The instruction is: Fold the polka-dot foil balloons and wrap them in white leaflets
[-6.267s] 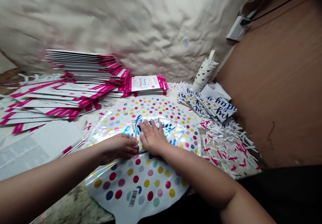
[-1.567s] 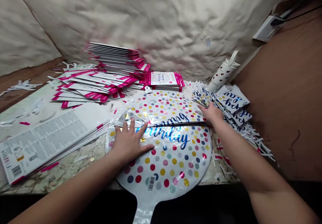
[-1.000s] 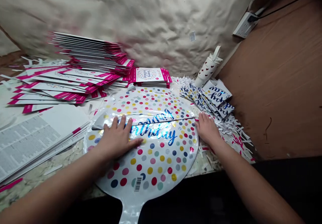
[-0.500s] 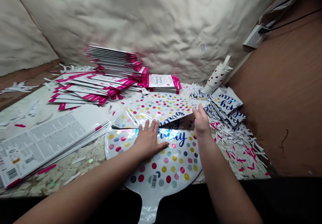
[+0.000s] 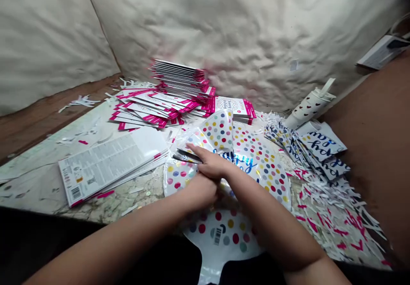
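Observation:
A flat foil balloon (image 5: 272, 176) with coloured dots and blue "happy" lettering lies before me on the table, its tail hanging over the front edge. My right hand (image 5: 211, 163) crosses over my left. Its fingers close on a folded layer of the foil, the index finger stretched along the fold at the balloon's left side. Under it, my left hand (image 5: 203, 189) rests against the balloon, its fingers mostly hidden by the right hand. A barcode (image 5: 217, 236) shows on the lower part of the balloon, near the tail.
Pink-and-white printed cards (image 5: 179, 82) are piled at the back. Larger printed sheets (image 5: 109, 161) lie at left. Folded balloons (image 5: 320, 148) stand at right, beside a white heart-patterned tumbler (image 5: 309, 107). Shredded paper (image 5: 339, 216) covers the right side; a wall rises behind.
My right hand has swung left across the balloon, carrying the upper foil layer, and now overlaps my left hand. The view has turned slightly left.

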Action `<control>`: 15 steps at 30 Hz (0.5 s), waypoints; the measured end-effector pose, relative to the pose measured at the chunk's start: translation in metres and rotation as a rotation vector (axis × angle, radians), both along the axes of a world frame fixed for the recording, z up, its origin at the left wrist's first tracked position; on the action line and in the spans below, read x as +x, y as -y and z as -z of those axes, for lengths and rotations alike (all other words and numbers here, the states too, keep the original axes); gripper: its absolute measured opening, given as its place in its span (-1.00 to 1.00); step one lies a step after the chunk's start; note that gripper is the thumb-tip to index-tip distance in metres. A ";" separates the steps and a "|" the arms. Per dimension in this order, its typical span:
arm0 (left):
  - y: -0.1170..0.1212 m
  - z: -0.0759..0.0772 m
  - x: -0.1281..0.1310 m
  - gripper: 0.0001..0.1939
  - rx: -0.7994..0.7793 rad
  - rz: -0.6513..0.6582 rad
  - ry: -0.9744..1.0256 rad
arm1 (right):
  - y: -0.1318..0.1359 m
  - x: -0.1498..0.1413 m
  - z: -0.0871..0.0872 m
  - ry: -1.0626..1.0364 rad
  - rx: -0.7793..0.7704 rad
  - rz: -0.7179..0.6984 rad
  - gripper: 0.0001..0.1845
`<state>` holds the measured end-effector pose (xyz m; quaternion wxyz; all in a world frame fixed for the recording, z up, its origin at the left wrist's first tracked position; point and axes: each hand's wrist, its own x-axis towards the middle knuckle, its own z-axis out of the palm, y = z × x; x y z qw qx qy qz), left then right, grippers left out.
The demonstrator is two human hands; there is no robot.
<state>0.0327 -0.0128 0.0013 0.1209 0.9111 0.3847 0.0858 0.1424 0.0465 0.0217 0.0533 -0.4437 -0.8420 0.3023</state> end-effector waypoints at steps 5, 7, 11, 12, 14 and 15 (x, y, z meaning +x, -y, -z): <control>-0.031 -0.021 -0.070 -0.72 0.396 -0.117 -0.163 | 0.010 0.009 0.010 -0.016 0.207 0.086 -0.39; -0.048 -0.031 -0.086 -0.80 0.543 -0.089 -0.236 | 0.011 -0.003 0.014 -0.007 0.262 0.182 -0.41; -0.051 -0.045 -0.076 -0.76 0.669 -0.064 -0.172 | 0.002 -0.025 0.020 0.022 0.338 0.399 -0.59; -0.046 -0.044 -0.068 -0.76 0.640 -0.028 -0.150 | -0.003 -0.026 0.021 0.021 0.342 0.430 -0.67; -0.039 -0.036 -0.054 -0.78 0.481 0.123 -0.150 | -0.014 -0.015 0.016 0.004 0.344 0.486 -0.82; -0.038 -0.030 -0.048 -0.80 0.382 0.188 -0.167 | -0.019 -0.004 0.011 -0.013 0.346 0.516 -0.86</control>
